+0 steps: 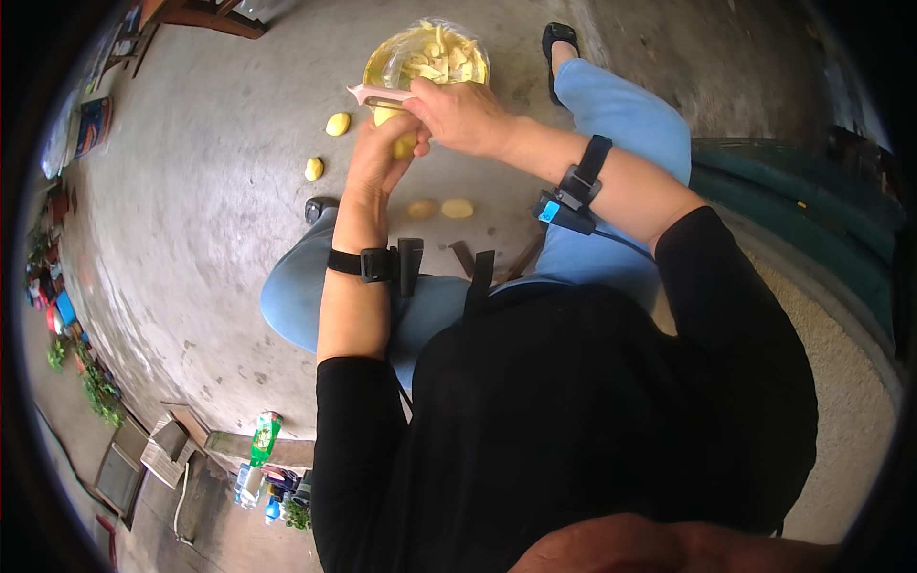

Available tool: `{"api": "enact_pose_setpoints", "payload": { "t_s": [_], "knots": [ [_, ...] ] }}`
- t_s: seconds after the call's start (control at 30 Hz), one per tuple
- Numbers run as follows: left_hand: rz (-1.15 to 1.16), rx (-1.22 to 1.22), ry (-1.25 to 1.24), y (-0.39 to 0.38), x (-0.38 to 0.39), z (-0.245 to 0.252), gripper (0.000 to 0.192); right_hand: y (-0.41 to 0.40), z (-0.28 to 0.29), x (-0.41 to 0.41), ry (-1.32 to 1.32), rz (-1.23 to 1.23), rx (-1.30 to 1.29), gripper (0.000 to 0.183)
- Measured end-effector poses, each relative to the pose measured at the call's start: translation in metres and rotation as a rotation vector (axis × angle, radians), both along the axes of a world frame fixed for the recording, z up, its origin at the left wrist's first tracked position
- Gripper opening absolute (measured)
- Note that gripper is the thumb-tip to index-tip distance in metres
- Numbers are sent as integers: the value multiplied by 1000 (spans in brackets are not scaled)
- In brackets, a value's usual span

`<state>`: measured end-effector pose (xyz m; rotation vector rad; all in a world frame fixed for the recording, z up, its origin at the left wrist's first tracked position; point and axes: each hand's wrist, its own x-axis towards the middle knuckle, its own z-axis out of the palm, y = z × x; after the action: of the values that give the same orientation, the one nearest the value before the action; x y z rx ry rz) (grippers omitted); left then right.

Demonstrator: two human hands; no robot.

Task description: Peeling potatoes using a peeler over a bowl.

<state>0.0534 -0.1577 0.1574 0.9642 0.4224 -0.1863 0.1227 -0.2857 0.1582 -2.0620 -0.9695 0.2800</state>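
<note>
My left hand [383,154] grips a yellow peeled potato [405,145], partly hidden by the fingers. Above it, my right hand [466,114] holds a pink-handled peeler [380,94] with its blade at the potato's upper end. Just beyond both hands stands a plastic-lined yellow basin [371,68] with pale peelings [440,57] inside. Two peeled potatoes, one potato [337,124] near the basin and another potato [314,169] closer to my left foot, rest on the concrete floor. Between my legs lie a brownish potato [422,208] and a paler potato [457,208].
Wooden furniture legs [208,18] stand at the upper left. A green bottle [266,433] is at the lower left, near a cluster of small items. Potted plants [100,394] line the left rim. A dark green surface [795,215] lies to my right.
</note>
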Motion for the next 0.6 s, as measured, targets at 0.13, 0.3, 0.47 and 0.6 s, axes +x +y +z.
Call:
{"api": "enact_pose_setpoints", "payload": {
  "t_s": [0.13,0.3,0.47,0.6],
  "knots": [
    [-102,-165,-69,4,-1,1,16,-6,-16,19,-17,-13,-314,27],
    [-37,403,-45,-4,2,-4,15,-11,-22,26,-29,-116,-371,29],
    [-48,1008,-9,0,-1,-28,27,-6,12,2,-111,7,-195,25],
    [-45,910,44,-1,-1,-26,27,-2,-4,15,-121,19,-354,25]
  ]
}}
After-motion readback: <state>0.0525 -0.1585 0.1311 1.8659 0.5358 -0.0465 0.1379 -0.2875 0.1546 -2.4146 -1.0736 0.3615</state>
